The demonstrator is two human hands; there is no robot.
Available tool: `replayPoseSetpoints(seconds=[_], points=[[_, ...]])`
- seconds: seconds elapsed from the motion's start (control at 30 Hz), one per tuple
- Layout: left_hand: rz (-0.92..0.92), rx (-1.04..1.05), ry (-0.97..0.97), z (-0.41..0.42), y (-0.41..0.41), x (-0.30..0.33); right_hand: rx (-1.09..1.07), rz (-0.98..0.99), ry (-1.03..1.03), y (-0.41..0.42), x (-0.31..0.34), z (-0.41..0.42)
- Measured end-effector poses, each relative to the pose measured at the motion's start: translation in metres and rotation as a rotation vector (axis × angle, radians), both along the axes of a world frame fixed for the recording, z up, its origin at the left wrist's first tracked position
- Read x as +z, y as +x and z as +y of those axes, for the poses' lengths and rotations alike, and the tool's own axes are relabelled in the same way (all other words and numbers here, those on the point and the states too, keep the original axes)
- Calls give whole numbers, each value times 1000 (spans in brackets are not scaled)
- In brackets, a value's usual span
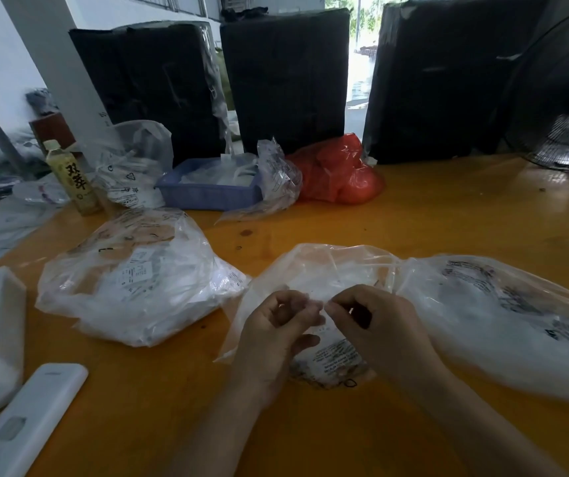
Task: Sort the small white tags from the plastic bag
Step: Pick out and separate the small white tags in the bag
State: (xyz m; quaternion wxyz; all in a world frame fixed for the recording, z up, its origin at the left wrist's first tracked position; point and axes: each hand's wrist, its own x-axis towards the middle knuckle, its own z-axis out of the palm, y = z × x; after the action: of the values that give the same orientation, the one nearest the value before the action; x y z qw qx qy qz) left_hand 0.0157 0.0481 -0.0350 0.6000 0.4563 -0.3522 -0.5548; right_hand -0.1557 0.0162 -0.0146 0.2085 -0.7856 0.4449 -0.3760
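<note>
A clear plastic bag [324, 270] with black print lies on the orange table in front of me, its mouth towards my hands. My left hand [272, 333] and my right hand [379, 325] meet over it, fingertips pinched together on the thin plastic of its edge. Any small white tag between the fingers is too blurred to make out. A fuller clear bag [503, 318] of white pieces lies at the right. Another full clear bag [135, 280] sits at the left.
A blue tray [207, 196] with white pieces stands at the back centre, beside a red bag [338, 173] and more clear bags. A bottle [71, 177] stands back left. A white remote-like device [24, 421] lies near left. Black-wrapped boxes [286, 80] and a fan [565, 108] line the back.
</note>
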Motion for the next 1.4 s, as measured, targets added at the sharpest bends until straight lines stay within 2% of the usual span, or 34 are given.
replayPoseSetpoints(seconds=[0.1,0.17,0.37,0.5,0.63,0.8,0.87,1.07,1.17,1.4], points=[[21,14,20,-1,3,-1,-44,71,-154,-1,-4,-9],[57,39,36,-3,5,-1,-119,139,-181,-5,-6,-19],[73,77,45,-4,6,-3,-98,466,112,-6,-24,-30],[88,90,47,-7,8,-7,-174,574,110,6,-29,-29],[187,103,37,-9,11,-12,-212,473,111,9,-32,-32],[301,83,31,-13,11,-13,-282,393,233,4,-35,-35],[295,80,38,-13,9,-13,-283,391,256,2,-35,-37],[171,70,49,-9,6,-11,-244,192,161,-4,-28,-34],[184,60,56,-8,5,-9,-227,97,149,-7,-25,-32],[172,21,34,-7,2,-7,-121,-309,176,-14,-10,-20]])
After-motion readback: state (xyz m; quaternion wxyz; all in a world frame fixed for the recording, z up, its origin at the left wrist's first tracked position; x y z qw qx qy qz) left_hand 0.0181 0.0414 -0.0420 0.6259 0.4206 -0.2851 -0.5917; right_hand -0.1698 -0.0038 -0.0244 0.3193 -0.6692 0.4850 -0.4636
